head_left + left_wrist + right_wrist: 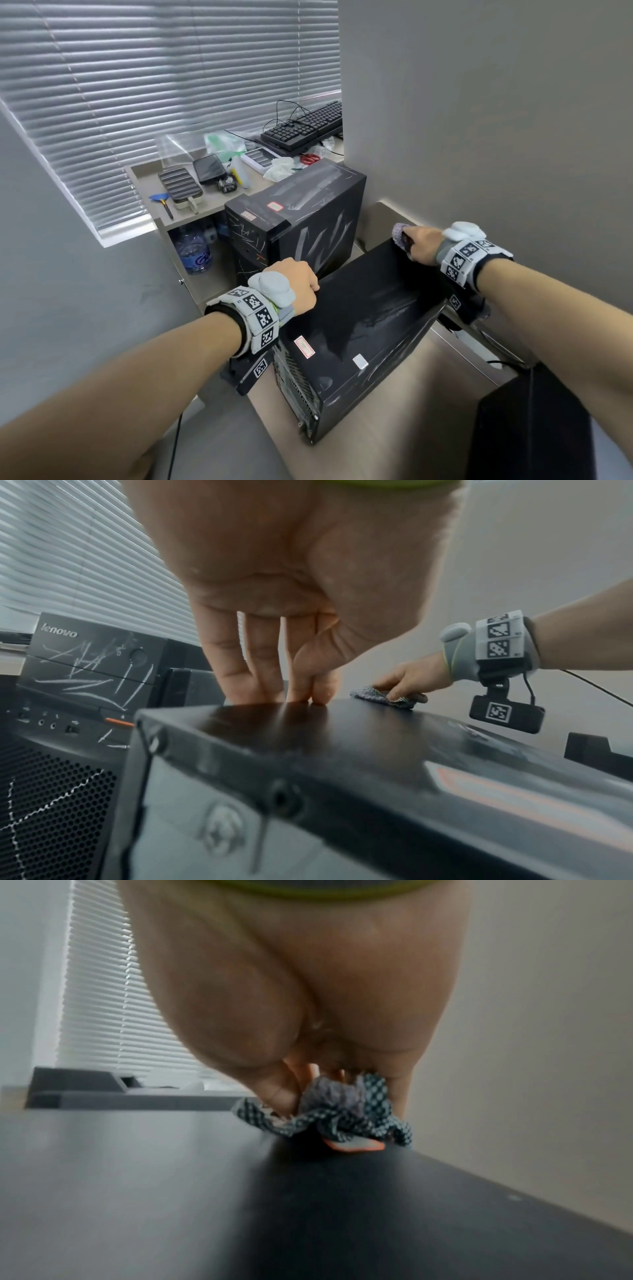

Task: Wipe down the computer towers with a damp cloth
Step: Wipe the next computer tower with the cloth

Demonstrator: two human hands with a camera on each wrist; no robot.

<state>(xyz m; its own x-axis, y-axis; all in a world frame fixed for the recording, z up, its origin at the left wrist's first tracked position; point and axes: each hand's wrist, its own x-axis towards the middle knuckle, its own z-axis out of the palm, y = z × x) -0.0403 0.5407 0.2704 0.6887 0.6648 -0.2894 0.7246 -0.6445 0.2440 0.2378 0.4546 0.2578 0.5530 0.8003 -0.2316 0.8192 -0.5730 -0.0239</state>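
Cloth (401, 235): your right hand (422, 244) has it bunched under curled fingers and thumb, pressed on the far right corner of the near tower's top panel; in the right wrist view the checked fabric (346, 1118) is crumpled on the black surface.
Near tower (359, 329): it stands on a light wooden surface (428, 411) just in front of you, top panel dark and partly streaked, with a red-bordered sticker (303, 346) near the close edge.
Left hand (297, 281): you brace it on the far left edge of that tower; in the left wrist view your fingertips (301, 693) touch the top panel while the fingers bend down over the edge, clasping the tower.
Second tower (294, 219): it stands just beyond the first, nearer the window blinds (154, 85), its black panels covered in pale scribbled marks.
Ledge (154, 205): you can see a keyboard (305, 126), a phone (208, 168) and small clutter lying there.
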